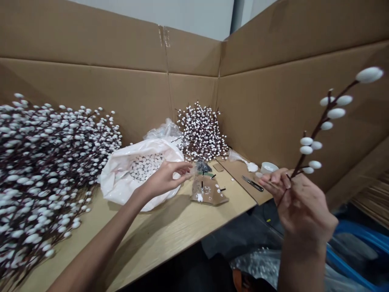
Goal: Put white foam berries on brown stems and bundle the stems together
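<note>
On the right, my right hand (299,202) is closed around the lower stem of an artificial berry branch (316,132), a dark brown twig with white oval berries. The branch leans up and to the right. My left hand (168,176) reaches over the right rim of a white plastic bag (117,178) of loose white berries (147,166). Its fingers are stretched out, with thumb and forefinger apart, and nothing shows clearly between them. Just past the fingertips lies a small cardboard piece (212,198) with white smears and short black bits on it.
Finished-looking berry branches (54,138) pile up at the left, and another bunch (200,129) stands at the back. Thread snips (253,183) and a small white cup (269,167) lie at the right. Cardboard walls (288,93) enclose the table (170,227).
</note>
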Tool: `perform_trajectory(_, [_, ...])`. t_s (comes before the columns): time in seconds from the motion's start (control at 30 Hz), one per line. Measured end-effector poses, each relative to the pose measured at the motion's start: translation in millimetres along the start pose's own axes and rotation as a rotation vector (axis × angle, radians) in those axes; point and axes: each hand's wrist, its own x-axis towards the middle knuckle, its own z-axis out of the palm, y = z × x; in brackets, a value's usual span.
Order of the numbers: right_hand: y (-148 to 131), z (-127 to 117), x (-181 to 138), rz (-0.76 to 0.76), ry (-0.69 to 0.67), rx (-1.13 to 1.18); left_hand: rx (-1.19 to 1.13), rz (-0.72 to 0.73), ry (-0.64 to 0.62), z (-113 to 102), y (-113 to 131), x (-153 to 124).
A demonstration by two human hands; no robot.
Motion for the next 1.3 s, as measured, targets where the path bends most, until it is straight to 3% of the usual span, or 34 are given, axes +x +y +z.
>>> perform_trajectory(0.23, [0,-10,2,0.011,-0.048,-0.046,0.158,0.050,-0.024,5,-9,4])
perform_trajectory(0.4, [-1,-11,1,0.023,-0.016,-0.076,0.248,-0.147,-0.107,7,-2,-9])
perform_trajectory(0.53, [7,-5,-1,0.100,-0.009,-0.092,0.343,-0.201,-0.080,-3,2,-22])
perform_trajectory(0.67, [15,4,2,0.144,-0.102,-0.022,0.409,-0.215,-0.028,-22,6,-32])
perform_trajectory(0.87, [-6,2,2,-0.106,0.148,0.022,0.323,-0.162,0.001,-25,16,-29])
perform_trajectory(1.03, [-37,-17,-6,-0.182,0.243,-0.113,-0.037,-0.121,-0.017,19,27,15])
perform_trajectory(1.2, [-50,-34,-15,-0.199,0.247,-0.240,-0.466,-0.134,-0.098,114,28,93])
perform_trajectory(1.3, [-52,-41,-16,-0.149,0.226,-0.290,-0.514,-0.164,-0.077,176,26,139])
